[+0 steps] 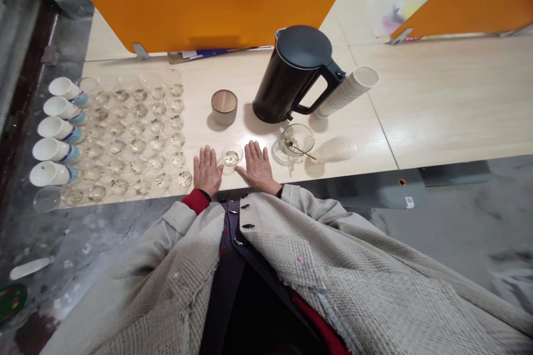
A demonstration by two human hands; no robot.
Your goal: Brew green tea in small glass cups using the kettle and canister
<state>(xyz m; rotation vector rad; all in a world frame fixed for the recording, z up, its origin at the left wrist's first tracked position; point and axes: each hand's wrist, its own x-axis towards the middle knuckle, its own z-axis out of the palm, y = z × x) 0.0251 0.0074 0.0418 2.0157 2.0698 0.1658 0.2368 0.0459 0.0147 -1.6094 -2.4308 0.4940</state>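
Note:
Both palms rest flat on the pale wooden table (233, 75) near its front edge. My left hand (207, 171) lies open with fingers pointing away from me. On the other side, my right hand (258, 166) is also open, its thumb reaching toward a small clear cup (231, 157) that stands between the hands. Dark bits, like dry tea leaves, lie in the cup's bottom. Right of my right hand is a glass cup (298, 141) with a golden spoon (300, 150) leaning in it. Neither hand holds anything.
Rows of clear cups (137, 147) with dark bits fill the left side, bordered by several white paper cups (54, 150). A black electric kettle (287, 75), a lidded canister (224, 107), stacked paper cups (350, 90) and stacked clear cups (336, 150) stand nearby. An orange divider (208, 0) rises behind.

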